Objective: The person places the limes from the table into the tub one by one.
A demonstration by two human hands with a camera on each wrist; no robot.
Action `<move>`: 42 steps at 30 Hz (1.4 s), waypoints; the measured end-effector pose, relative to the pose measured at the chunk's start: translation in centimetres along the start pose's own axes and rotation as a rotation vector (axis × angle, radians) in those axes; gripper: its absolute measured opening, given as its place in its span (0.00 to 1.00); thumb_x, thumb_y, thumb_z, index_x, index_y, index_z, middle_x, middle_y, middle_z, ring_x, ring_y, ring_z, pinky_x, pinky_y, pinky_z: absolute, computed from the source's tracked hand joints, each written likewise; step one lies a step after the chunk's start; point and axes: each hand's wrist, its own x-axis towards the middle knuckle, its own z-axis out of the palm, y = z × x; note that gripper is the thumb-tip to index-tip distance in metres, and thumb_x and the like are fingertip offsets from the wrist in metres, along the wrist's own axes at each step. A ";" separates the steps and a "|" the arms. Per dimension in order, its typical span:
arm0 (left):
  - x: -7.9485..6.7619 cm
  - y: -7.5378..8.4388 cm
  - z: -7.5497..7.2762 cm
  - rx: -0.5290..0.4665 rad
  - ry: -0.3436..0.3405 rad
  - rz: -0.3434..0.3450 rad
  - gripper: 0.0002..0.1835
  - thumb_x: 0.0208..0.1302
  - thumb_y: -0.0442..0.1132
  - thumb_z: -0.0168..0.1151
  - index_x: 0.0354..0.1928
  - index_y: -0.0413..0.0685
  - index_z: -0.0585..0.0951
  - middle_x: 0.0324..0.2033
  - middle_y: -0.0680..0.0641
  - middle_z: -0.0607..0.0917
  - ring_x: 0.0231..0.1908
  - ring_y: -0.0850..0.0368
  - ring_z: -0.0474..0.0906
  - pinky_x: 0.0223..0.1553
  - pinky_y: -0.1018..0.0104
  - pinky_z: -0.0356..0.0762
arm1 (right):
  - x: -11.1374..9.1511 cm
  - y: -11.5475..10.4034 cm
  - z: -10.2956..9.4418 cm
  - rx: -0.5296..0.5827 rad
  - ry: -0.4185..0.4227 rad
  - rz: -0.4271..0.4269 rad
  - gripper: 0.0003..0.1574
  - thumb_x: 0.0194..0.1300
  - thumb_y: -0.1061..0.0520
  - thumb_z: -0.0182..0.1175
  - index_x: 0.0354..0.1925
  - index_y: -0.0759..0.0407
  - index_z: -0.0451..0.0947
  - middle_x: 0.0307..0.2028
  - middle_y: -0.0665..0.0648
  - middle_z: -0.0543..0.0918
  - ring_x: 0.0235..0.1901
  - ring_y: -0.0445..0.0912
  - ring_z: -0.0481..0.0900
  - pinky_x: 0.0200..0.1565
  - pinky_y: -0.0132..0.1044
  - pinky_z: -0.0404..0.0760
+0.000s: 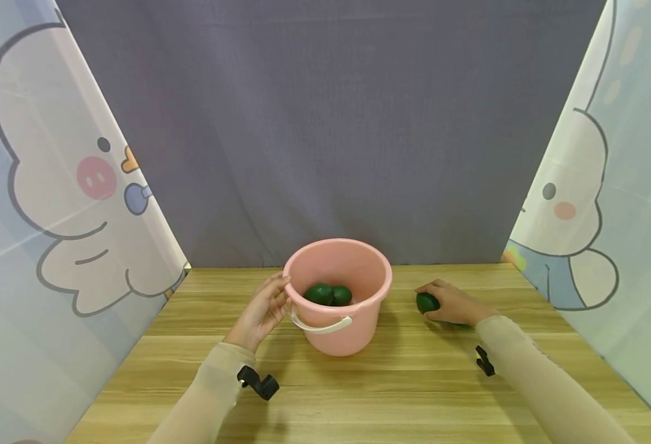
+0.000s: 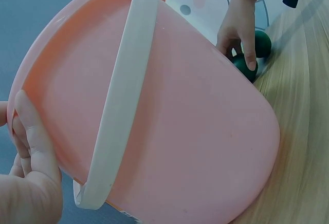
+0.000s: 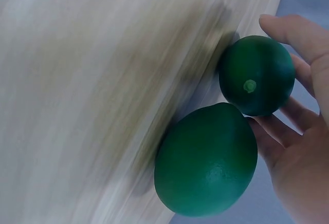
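Observation:
A pink bucket with a white handle stands upright on the wooden table. My left hand holds its rim at the left side, the fingertips right at the edge. Inside the bucket lie two dark green avocados. To the right of it, my right hand grips another avocado, thumb on one side and fingers on the other, low over the table. Close beside that one lies a larger-looking avocado, mostly hidden under the hand in the head view.
The wooden table ends at a dark grey curtain just behind the bucket. Light panels with cartoon animals flank it on both sides. The bucket stands between the two hands.

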 end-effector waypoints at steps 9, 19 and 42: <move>0.0 -0.1 -0.1 -0.009 0.002 0.000 0.11 0.74 0.33 0.53 0.55 0.45 0.70 0.42 0.46 0.75 0.29 0.63 0.77 0.25 0.81 0.80 | 0.3 0.0 0.5 0.007 -0.023 0.016 0.40 0.60 0.55 0.72 0.67 0.65 0.70 0.61 0.72 0.69 0.55 0.66 0.74 0.52 0.60 0.81; 0.0 -0.1 0.0 -0.015 0.007 -0.003 0.11 0.74 0.32 0.54 0.55 0.46 0.70 0.43 0.46 0.75 0.30 0.63 0.77 0.25 0.81 0.80 | 0.7 0.0 0.9 0.011 -0.027 0.037 0.38 0.64 0.55 0.70 0.67 0.65 0.69 0.60 0.73 0.69 0.53 0.65 0.75 0.51 0.59 0.82; -0.1 -0.1 0.0 -0.009 -0.003 0.005 0.11 0.74 0.33 0.54 0.54 0.46 0.70 0.42 0.46 0.75 0.30 0.64 0.77 0.26 0.81 0.80 | 0.6 -0.3 0.7 0.013 -0.017 0.032 0.31 0.65 0.57 0.67 0.63 0.64 0.71 0.54 0.71 0.73 0.48 0.61 0.77 0.46 0.55 0.84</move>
